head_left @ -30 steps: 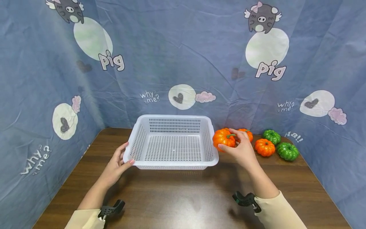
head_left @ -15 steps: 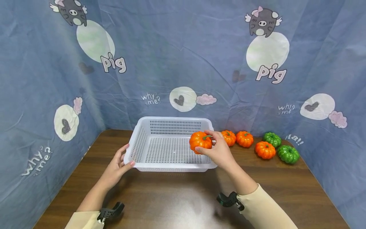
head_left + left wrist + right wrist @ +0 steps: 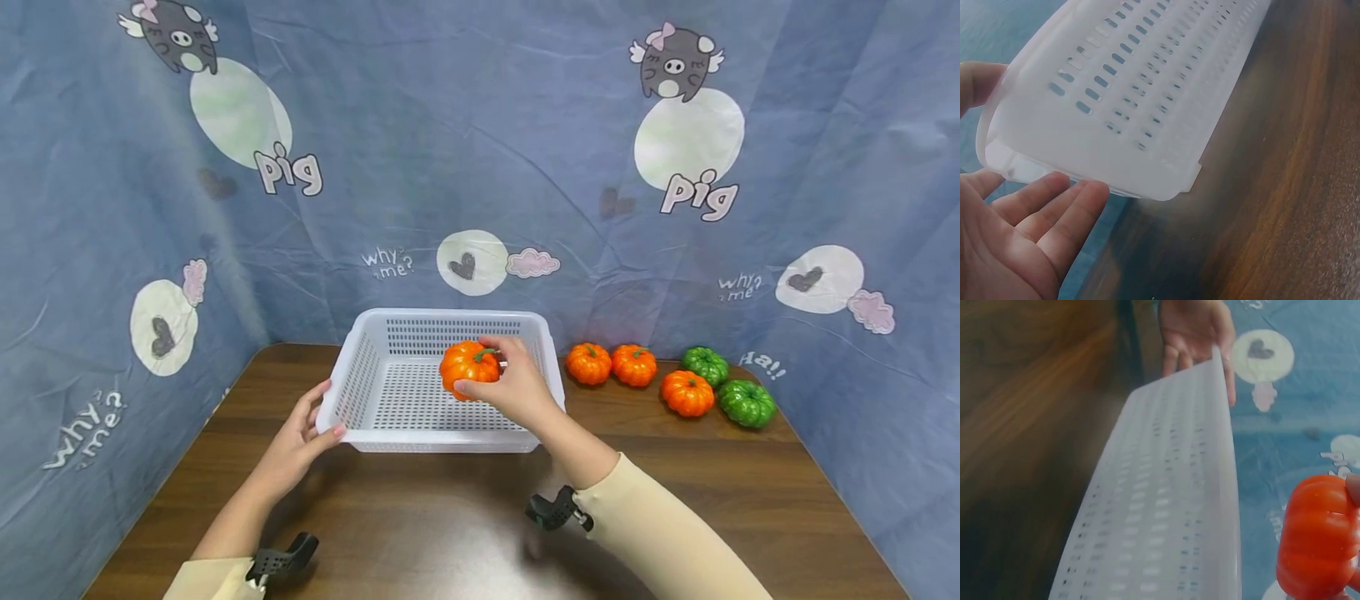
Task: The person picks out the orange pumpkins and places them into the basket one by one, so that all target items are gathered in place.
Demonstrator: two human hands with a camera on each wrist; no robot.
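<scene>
A white perforated plastic basket stands on the wooden table. My left hand grips its left side, thumb over the rim; in the left wrist view the fingers touch its outer wall. Above the basket's inside, my right hand holds an orange pumpkin with a green stem, between thumb and fingers. The right wrist view shows that pumpkin at the right edge, with only bits of the fingers showing. No other thing is seen in the basket.
Right of the basket, two orange pumpkins stand side by side near the back curtain. Farther right are another orange pumpkin and two green ones. Brown tabletop stretches in front.
My right hand has carried the orange pumpkin leftward from beside the basket's right rim to over its middle. The left hand keeps its grip on the basket.
</scene>
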